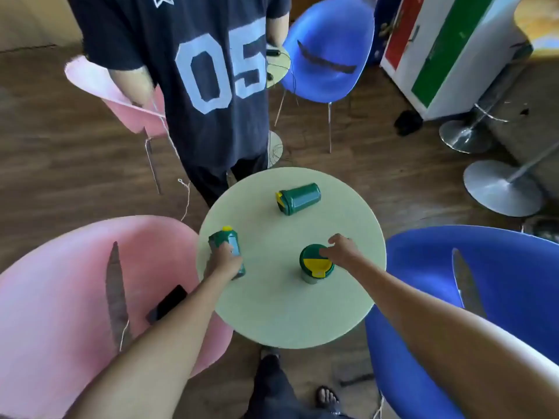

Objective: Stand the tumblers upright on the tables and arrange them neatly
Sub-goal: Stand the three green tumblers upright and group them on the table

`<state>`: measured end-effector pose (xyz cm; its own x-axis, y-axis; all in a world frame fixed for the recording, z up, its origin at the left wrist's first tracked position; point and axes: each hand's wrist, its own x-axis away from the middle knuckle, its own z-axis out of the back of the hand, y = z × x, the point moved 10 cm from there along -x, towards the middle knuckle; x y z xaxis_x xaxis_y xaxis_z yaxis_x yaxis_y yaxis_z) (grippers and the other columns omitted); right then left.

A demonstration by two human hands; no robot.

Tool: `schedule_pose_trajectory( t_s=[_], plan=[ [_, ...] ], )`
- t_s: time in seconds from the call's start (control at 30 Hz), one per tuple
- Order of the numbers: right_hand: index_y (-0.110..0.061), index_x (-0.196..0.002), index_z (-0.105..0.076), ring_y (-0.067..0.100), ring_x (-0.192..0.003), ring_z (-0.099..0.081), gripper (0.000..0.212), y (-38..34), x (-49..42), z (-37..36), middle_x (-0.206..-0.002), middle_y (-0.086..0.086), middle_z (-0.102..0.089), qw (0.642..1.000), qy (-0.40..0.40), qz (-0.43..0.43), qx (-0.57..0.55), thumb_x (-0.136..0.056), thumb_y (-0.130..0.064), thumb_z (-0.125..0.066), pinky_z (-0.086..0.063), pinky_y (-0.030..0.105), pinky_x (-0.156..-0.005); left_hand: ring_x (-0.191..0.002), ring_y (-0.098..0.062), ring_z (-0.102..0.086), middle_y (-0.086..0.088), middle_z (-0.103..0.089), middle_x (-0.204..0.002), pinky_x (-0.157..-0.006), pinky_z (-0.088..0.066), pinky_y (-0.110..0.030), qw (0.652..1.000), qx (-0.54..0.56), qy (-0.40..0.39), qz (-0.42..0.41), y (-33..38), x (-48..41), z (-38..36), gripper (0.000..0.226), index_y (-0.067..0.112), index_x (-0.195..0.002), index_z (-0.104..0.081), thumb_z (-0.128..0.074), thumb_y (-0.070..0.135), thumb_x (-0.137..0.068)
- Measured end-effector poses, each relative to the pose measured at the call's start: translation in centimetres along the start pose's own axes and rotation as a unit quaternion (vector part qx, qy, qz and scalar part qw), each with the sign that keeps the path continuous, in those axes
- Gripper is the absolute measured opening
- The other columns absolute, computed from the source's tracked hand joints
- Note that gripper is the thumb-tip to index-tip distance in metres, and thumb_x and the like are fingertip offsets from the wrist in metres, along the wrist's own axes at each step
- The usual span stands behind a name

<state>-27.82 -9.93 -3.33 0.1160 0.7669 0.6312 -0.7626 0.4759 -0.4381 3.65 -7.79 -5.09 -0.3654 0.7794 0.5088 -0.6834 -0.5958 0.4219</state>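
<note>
Three green tumblers with yellow-and-green lids are on a round pale green table (290,316). One tumbler (299,198) lies on its side at the far part of the table. My left hand (225,261) is wrapped around a second tumbler (220,237) that lies tilted near the left rim, its yellow cap pointing away from me. The third tumbler (314,264) stands upright on the right side. My right hand (341,247) rests its fingers on the far edge of that lid, fingers spread.
A person in a dark numbered shirt (193,71) stands just beyond the table. Pink chairs (60,297) sit at the left, one holding a black phone (168,303). Blue chairs (484,282) are at the right and back. Metal stool bases (502,189) stand far right.
</note>
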Motion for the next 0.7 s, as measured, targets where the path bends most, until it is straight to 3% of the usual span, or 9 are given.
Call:
schedule_pose_trajectory(
  t_s=[0.07,0.2,0.3,0.43,0.57,0.7],
  plan=[
    [-0.002,-0.135,-0.051,0.034,-0.111,-0.056,0.053,0.4,-0.5,-0.9,-0.135,0.021,-0.053,0.999,-0.009,-0.047,-0.021,-0.090,-0.029,-0.063,-0.049,0.038,-0.091,-0.115,-0.038,-0.058,-0.017,-0.060,-0.124,-0.086,-0.045,-0.036,0.999,0.012,0.022,0.031,-1.5,-2.1,1.0,0.040,0.009,-0.122,-0.055,-0.064,0.017,-0.083],
    [-0.007,-0.133,-0.049,0.029,-0.092,-0.051,0.050,2.1,-0.3,-3.2,-0.128,0.020,-0.056,0.985,-0.031,-0.124,-0.115,-0.089,-0.027,-0.064,-0.046,0.034,-0.064,-0.124,-0.043,-0.048,-0.022,-0.048,-0.135,-0.096,-0.047,-0.048,0.995,0.041,0.038,0.081,-4.0,-5.2,1.5,0.064,0.007,-0.137,-0.040,-0.069,0.024,-0.082],
    [-0.012,-0.129,-0.048,0.031,-0.088,-0.055,0.049,3.8,0.0,-5.0,-0.124,0.018,-0.054,0.945,-0.052,-0.192,-0.261,-0.087,-0.029,-0.066,-0.048,0.035,-0.070,-0.130,-0.044,-0.042,-0.025,-0.040,-0.143,-0.100,-0.042,-0.050,0.991,0.064,0.020,0.114,-4.6,-7.3,0.9,0.082,0.006,-0.144,-0.030,-0.075,0.032,-0.081],
    [-0.011,-0.127,-0.052,0.036,-0.084,-0.064,0.052,5.4,0.3,-6.7,-0.132,0.020,-0.051,0.871,-0.061,-0.267,-0.407,-0.081,-0.024,-0.074,-0.058,0.038,-0.070,-0.126,-0.045,-0.049,-0.026,-0.045,-0.141,-0.102,-0.044,-0.048,0.984,0.113,-0.031,0.136,-5.1,-9.0,-1.3,0.090,0.005,-0.145,-0.027,-0.078,0.038,-0.078],
    [-0.009,-0.126,-0.054,0.037,-0.090,-0.065,0.056,6.3,0.1,-7.5,-0.126,0.019,-0.053,0.837,-0.051,-0.297,-0.457,-0.077,-0.020,-0.079,-0.060,0.042,-0.082,-0.118,-0.042,-0.056,-0.025,-0.052,-0.135,-0.096,-0.048,-0.046,0.968,0.193,-0.040,0.155,-5.3,-9.7,-2.5,0.089,0.004,-0.135,-0.032,-0.086,0.032,-0.070],
    [-0.008,-0.122,-0.059,0.035,-0.078,-0.066,0.057,6.7,0.7,-7.9,-0.127,0.018,-0.055,0.804,-0.060,-0.308,-0.504,-0.072,-0.019,-0.083,-0.058,0.044,-0.091,-0.111,-0.038,-0.059,-0.022,-0.057,-0.128,-0.083,-0.048,-0.039,0.961,0.232,-0.035,0.148,-4.0,-9.4,-2.7,0.080,0.004,-0.127,-0.038,-0.088,0.021,-0.067]
  ],
)
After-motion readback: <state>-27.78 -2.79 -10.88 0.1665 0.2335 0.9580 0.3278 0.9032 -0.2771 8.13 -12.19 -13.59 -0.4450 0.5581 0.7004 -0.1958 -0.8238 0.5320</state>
